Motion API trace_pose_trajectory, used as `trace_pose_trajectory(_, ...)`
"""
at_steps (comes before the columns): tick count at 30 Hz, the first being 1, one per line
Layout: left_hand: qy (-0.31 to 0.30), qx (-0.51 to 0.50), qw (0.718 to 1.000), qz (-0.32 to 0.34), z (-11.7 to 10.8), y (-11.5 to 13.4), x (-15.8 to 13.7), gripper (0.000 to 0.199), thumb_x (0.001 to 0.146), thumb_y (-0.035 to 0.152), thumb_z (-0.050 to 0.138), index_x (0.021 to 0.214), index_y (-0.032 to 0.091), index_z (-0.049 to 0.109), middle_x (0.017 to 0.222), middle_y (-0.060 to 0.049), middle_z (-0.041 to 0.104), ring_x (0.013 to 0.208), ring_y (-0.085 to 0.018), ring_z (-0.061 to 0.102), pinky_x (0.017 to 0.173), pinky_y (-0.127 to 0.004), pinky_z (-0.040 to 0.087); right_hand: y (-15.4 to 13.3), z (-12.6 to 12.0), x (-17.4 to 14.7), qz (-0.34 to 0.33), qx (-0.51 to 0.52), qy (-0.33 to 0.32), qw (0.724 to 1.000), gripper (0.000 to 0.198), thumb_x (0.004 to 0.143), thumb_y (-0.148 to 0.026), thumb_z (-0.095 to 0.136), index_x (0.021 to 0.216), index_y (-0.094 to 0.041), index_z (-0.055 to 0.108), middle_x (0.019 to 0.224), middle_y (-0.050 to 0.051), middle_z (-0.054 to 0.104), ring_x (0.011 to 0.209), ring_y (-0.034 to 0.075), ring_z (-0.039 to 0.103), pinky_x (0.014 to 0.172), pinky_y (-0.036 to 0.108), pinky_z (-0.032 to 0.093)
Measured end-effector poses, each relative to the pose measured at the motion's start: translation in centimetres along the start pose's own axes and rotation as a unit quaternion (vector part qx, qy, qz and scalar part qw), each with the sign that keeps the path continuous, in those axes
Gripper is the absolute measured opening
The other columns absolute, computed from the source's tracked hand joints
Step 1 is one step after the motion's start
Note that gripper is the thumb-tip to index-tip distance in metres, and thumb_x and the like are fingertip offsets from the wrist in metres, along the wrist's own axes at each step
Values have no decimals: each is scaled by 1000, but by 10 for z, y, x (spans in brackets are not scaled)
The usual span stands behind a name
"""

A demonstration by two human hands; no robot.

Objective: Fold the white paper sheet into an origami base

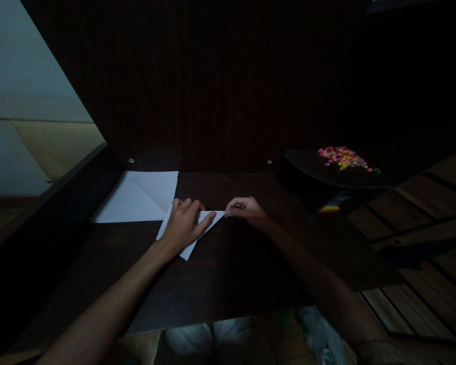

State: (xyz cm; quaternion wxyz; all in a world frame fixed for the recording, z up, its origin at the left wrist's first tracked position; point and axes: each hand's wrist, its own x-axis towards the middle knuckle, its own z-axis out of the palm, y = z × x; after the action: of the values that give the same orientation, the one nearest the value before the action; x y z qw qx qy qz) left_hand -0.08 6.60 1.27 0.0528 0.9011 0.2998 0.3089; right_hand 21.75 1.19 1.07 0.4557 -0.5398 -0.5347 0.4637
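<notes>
A folded white sheet of paper (187,251) lies on the dark wooden desk (220,284), its pointed corner toward the right. Across its middle rests my left hand (184,220), fingers spread and pressing it flat, the thumb along the fold. My right hand (247,210) pinches the sharp right tip of the sheet between thumb and fingers. Part of the paper is hidden under my left hand. Just left of it lies a stack of white paper (137,195), the top sheet marked by a diagonal crease.
A dark curved shelf (304,165) at the right bears a pile of small colourful beads or rings (344,157). A tall dark panel (213,91) closes off the back, and a low side board (53,203) runs along the left. A clear plastic bag (321,334) lies below the desk's front edge.
</notes>
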Motion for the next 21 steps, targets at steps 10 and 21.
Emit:
trace_pose_trajectory(10, -51, -74, 996, 30, 6, -7, -3, 32, 95, 31, 47, 122, 15, 53, 121, -14, 61, 114, -28, 55, 97, -46, 45, 12, -25, 15, 86, 12, 93, 992, 9, 58, -26, 64, 57, -17, 64, 58, 1, 65, 45, 7, 42, 38, 18, 25)
trace_pose_trajectory(21, -170, -34, 977, 123, 21, -11, -12, 43, 97, 36, 47, 135, 16, 51, 152, -15, 38, 143, -30, 29, 115, -52, 31, 17, -42, 14, 152, 3, 68, 986, 7, 60, -22, 63, 58, -15, 64, 58, 3, 65, 38, 4, 41, 32, 15, 16)
